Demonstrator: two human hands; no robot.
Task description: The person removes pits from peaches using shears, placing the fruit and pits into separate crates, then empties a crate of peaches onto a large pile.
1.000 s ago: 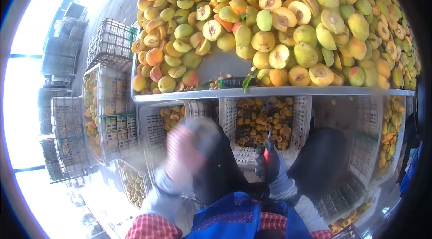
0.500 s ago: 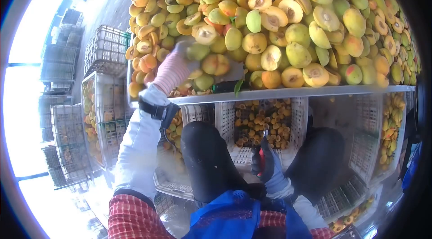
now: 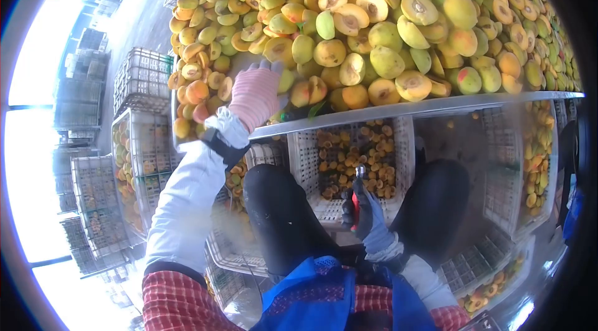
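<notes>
My left hand (image 3: 256, 93), in a pink striped glove, reaches palm down over the metal table's near left edge, among halved yellow-green fruit (image 3: 352, 69). Its fingers are apart and touch the fruit; nothing is seen held in them. In a dark and grey glove, my right hand (image 3: 366, 215) is closed around a red-handled tool (image 3: 355, 206) with a small metal tip. It is above the near side of a white crate (image 3: 403, 163) that holds smaller, darker fruit pieces (image 3: 355, 159), between my knees.
The metal table edge (image 3: 423, 107) runs across in front of me. Crates of fruit stand at the left (image 3: 144, 163) and at the right (image 3: 507, 175). More stacked crates (image 3: 99, 200) are farther left on the floor.
The view has shifted a little. My left hand has moved right along the fruit near the edge, and its fingers have spread. My right hand still holds the tool, now raised slightly.
</notes>
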